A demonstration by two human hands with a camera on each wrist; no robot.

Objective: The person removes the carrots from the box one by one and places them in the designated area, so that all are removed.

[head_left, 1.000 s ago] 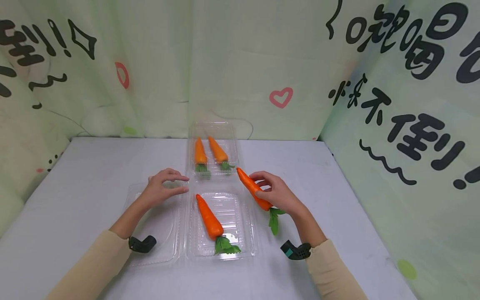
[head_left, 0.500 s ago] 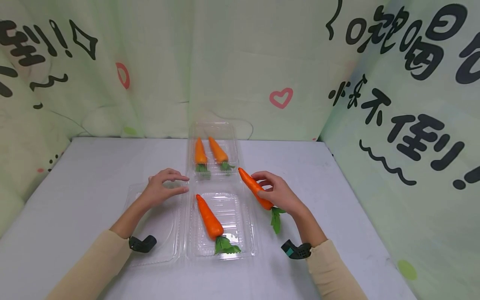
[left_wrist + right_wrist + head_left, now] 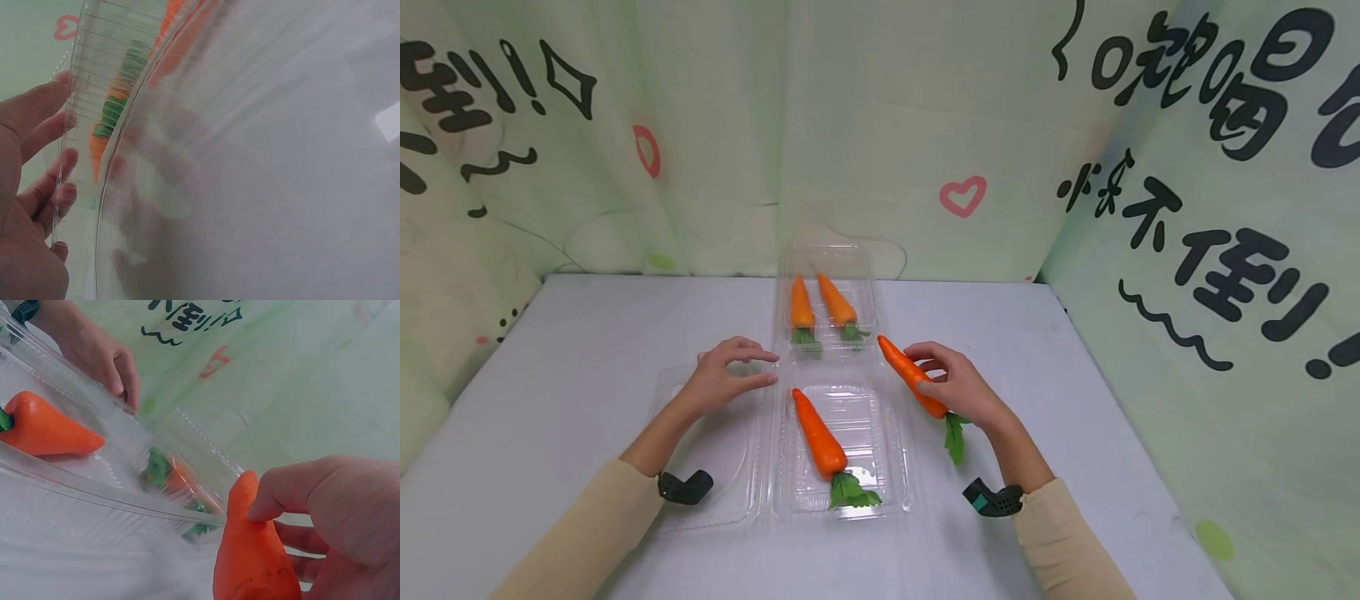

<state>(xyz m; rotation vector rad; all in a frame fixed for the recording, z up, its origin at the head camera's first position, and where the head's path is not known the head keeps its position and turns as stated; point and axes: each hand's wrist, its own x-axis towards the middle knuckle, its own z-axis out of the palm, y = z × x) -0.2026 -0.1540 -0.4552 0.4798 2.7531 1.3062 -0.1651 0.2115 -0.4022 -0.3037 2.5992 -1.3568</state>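
Note:
My right hand [image 3: 955, 383] grips an orange toy carrot [image 3: 897, 367] by its middle, to the right of a clear plastic clamshell box. Its tip points away to the back left and its green leaves hang toward me. Another carrot [image 3: 820, 442] lies in the base [image 3: 904, 492] of that box, leaves toward me. My left hand [image 3: 722, 375] hovers at the box's back left side, thumb and fingers apart with nothing between them. In the left wrist view, its fingers [image 3: 50, 134] show right at a clear plastic edge.
The box's clear lid [image 3: 715, 475] lies folded out to the left, under my left forearm. Behind stands a second clear box [image 3: 827, 252] with two carrots [image 3: 801, 308] inside. A printed curtain [image 3: 865, 133] borders the white table [image 3: 602, 333] at the back and sides.
My right hand has shifted very slightly to the right with the carrot, and its leaves swing a little. The left hand stays in place.

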